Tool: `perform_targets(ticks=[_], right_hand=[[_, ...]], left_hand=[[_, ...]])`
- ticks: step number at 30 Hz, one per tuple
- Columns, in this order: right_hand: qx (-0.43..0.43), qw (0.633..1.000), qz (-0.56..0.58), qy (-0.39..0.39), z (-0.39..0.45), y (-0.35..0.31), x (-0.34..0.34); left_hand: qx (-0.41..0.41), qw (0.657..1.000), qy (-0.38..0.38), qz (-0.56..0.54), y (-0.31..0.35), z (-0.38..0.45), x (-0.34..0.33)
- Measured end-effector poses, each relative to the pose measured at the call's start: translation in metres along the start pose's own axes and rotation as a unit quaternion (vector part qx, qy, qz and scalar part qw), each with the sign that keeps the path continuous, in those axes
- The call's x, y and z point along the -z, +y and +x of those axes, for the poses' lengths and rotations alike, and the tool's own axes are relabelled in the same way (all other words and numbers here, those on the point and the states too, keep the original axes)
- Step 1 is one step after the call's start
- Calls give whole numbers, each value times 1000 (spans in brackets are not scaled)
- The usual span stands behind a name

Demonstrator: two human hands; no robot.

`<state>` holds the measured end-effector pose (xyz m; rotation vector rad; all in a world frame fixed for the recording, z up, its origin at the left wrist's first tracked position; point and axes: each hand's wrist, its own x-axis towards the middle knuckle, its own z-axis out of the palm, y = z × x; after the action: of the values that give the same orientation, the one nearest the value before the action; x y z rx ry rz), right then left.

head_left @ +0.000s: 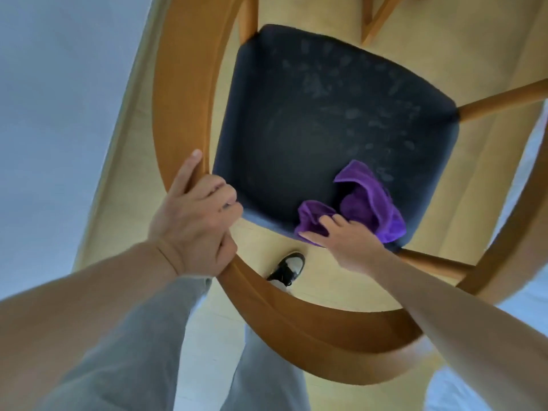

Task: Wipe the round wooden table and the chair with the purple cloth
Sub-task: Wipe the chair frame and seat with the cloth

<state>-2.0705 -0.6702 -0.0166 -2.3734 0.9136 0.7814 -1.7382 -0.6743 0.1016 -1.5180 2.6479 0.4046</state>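
I look straight down on a wooden chair (184, 84) with a curved backrest rail and a dark blue seat (311, 120) that shows pale streaks and marks. My left hand (195, 215) grips the curved rail at the seat's near left. The purple cloth (367, 203) lies crumpled on the near right part of the seat. My right hand (347, 235) holds the cloth's near edge, with the fingers curled into the fabric. The round wooden table is not in view.
Pale yellow floor (415, 54) surrounds the chair. Wooden legs of other furniture (376, 22) stand at the top. My grey trouser legs and a black and white shoe (289, 269) stand just behind the backrest. A pale wall (59, 99) runs along the left.
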Motion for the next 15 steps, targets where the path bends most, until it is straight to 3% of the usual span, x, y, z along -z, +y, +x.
perform_targets(ticks=[4,8,9,12,15], right_hand=[[-2,1000,3,7,-14,10,10],[55,979,62,187,52,-49,45],[54,975,72,201,71,-65,52],[11,981,76,177,97,-87,51],[65,986,-3,152,65,-54,22]], left_hand=[[24,998,-59,16,4,3,8],[45,992,-115,41,6,7,20],[48,990,-124,42,7,7,20],[48,992,-110,36,8,6,16],[45,994,-96,36,7,5,12]])
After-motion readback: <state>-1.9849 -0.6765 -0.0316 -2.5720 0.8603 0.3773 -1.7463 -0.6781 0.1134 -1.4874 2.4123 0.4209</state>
